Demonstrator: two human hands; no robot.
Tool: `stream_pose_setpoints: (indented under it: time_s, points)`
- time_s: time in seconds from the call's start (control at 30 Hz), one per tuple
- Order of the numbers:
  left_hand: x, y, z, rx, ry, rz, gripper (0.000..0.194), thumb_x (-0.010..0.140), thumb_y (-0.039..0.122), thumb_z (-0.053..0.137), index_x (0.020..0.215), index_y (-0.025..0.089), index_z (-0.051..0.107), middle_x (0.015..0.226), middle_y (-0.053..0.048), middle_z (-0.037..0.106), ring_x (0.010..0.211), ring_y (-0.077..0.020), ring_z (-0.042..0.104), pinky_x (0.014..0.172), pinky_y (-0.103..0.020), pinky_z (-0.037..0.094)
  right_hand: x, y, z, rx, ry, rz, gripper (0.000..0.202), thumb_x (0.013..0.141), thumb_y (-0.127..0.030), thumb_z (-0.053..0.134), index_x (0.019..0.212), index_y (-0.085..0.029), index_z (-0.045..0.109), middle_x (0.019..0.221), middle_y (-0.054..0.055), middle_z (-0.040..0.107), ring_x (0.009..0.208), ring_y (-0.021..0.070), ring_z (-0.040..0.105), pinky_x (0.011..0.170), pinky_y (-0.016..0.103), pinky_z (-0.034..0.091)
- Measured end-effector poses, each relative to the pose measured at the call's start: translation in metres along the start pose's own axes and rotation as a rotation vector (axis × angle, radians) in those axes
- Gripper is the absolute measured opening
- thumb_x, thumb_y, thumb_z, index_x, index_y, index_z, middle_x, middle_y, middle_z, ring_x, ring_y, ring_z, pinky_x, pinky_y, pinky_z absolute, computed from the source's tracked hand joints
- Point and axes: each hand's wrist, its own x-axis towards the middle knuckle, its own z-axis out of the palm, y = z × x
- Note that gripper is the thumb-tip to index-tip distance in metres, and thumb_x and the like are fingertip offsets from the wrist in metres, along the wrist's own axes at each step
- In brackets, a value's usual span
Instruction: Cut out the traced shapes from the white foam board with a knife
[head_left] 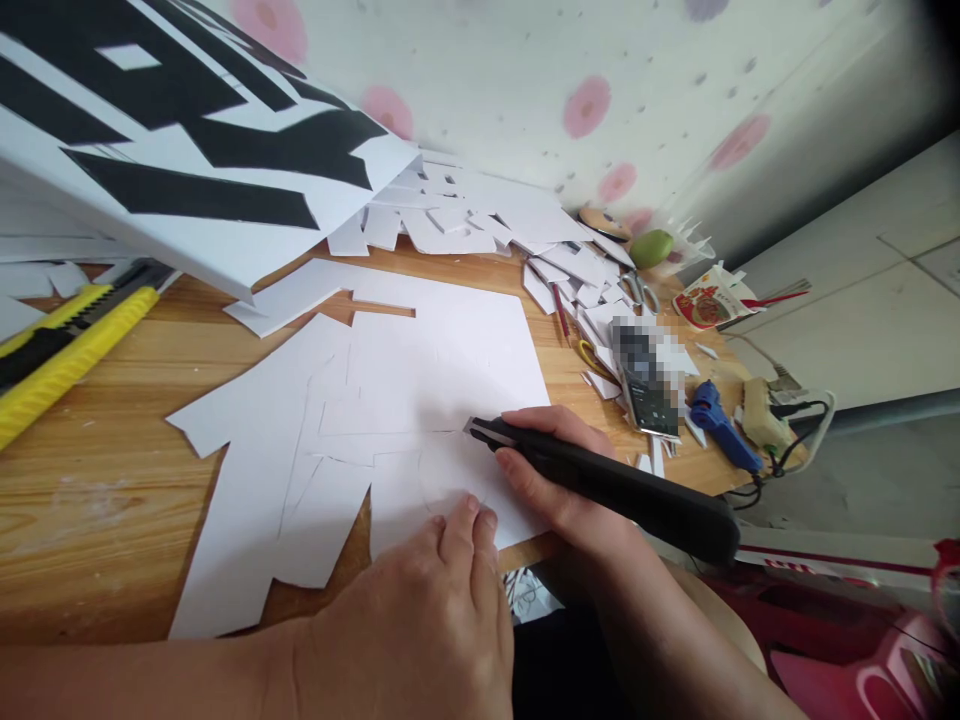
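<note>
The notched white board sheet (pixel 465 350), flat on the pale wooden table (pixel 142 400), has its slot (pixel 386 310) cut, inner pencil lines (pixel 375 433) seemingly mostly uncut; over the sheet, the right hand (pixel 562 480) grips a long black craft knife (pixel 622 483); the left hand (pixel 427 590) rests on the sheet's near side, grip unclear

There are two hands (pixel 442 585), one black cutter (pixel 600 475) and one phone (pixel 646 385).

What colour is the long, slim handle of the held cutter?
The long, slim handle is black; head view shows it best.
</note>
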Motion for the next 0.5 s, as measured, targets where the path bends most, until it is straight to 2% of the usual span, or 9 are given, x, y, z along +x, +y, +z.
stream_pose_setpoints:
  time_s: [0.23, 0.5]
  points:
    - [0.0037, 0.0004, 0.0012, 0.043, 0.033, 0.02, 0.034, 0.082, 0.012, 0.057, 0.113, 0.004, 0.071, 0.115, -0.024, 0.073, 0.104, -0.0338, 0.071, 0.084, -0.043, 0.057, 0.0005, -0.0017, -0.0003, -0.027, 0.008, 0.003, 0.015, 0.08, -0.029, 0.073, 0.094, -0.027, 0.072, 0.08, -0.001, 0.079, 0.067, 0.0168, 0.073, 0.064, 0.029, 0.06]
    - [0.0024, 0.0036, -0.0025, 0.1, 0.031, 0.005, 0.03, 0.085, 0.015, 0.056, 0.11, 0.008, 0.072, 0.114, -0.02, 0.074, 0.105, -0.0319, 0.072, 0.084, -0.041, 0.057, -0.0005, 0.0003, 0.0004, -0.032, -0.009, -0.018, 0.015, 0.081, -0.029, 0.073, 0.096, -0.026, 0.072, 0.081, -0.001, 0.079, 0.068, 0.0163, 0.074, 0.064, 0.028, 0.06]
